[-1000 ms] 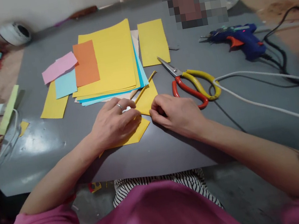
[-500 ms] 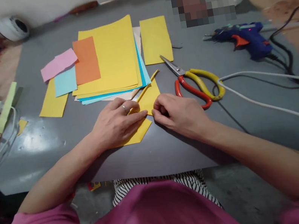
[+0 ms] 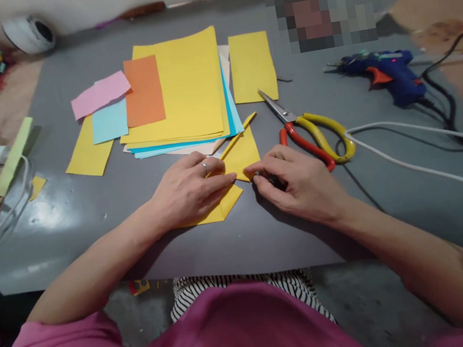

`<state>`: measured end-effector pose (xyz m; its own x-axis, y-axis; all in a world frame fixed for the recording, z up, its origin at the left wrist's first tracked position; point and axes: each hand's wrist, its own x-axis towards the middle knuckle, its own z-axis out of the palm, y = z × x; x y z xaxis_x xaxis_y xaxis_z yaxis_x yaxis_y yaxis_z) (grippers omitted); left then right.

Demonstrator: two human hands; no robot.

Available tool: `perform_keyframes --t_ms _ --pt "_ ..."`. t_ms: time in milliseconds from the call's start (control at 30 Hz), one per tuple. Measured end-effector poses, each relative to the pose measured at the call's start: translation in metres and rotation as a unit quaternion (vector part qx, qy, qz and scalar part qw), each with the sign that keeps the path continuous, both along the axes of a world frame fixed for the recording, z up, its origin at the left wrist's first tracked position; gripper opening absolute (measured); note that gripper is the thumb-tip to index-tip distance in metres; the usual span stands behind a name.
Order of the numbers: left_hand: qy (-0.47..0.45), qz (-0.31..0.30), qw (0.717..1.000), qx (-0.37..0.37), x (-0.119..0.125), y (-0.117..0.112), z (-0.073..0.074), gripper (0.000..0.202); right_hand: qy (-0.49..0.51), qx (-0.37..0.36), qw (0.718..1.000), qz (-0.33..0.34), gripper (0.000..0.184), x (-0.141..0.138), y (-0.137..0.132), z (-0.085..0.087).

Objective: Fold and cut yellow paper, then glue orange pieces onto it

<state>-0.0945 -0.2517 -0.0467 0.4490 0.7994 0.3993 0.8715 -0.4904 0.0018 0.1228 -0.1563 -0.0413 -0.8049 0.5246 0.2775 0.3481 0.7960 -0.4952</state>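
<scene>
A folded piece of yellow paper [image 3: 244, 150] lies on the grey table in front of me, with a narrow raised fold along its upper left side and a lower flap toward me. My left hand [image 3: 193, 186], wearing a ring, rests across the paper with its fingers stretched out and pressing down; the palm hides the paper's middle. At the paper's right corner, the curled fingers of my right hand [image 3: 297, 183] pinch the edge. Scissors [image 3: 311, 130] with one red and one yellow handle lie just beyond the right hand.
A stack of yellow sheets [image 3: 190, 85] over blue ones lies behind my hands. On and beside it are orange [image 3: 142, 91], pink [image 3: 100, 94] and light blue pieces [image 3: 110, 121]. A blue glue gun [image 3: 392, 72] and a white cable [image 3: 426, 167] lie at right.
My right hand's fingertips have shifted slightly along the paper's corner, and the thumb has moved a little. The left hand stays on the paper. The whole view has shifted slightly.
</scene>
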Motion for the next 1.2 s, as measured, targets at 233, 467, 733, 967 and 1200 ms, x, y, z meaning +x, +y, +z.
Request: perform_keyframes --t_ms 233,467,733,967,1200 --pt "-0.014 -0.002 1.000 -0.011 -0.001 0.000 0.001 0.027 -0.008 -0.043 0.999 -0.007 0.015 -0.005 0.004 0.006" --pt "-0.025 -0.004 0.999 -0.027 -0.001 0.000 0.002 0.027 -0.040 -0.065 0.997 -0.033 0.015 -0.009 0.002 0.005" --pt "-0.030 0.000 0.999 -0.038 -0.001 0.000 0.001 0.028 -0.063 -0.086 0.993 -0.041 0.016 -0.010 0.003 0.007" --pt "-0.002 -0.006 1.000 -0.016 -0.002 0.000 0.002 0.028 -0.068 -0.059 0.995 -0.044 0.015 -0.009 -0.001 0.005" --pt "0.033 -0.002 0.999 -0.024 0.000 0.001 0.003 0.029 -0.022 0.007 1.000 0.011 0.025 -0.004 -0.001 -0.004"
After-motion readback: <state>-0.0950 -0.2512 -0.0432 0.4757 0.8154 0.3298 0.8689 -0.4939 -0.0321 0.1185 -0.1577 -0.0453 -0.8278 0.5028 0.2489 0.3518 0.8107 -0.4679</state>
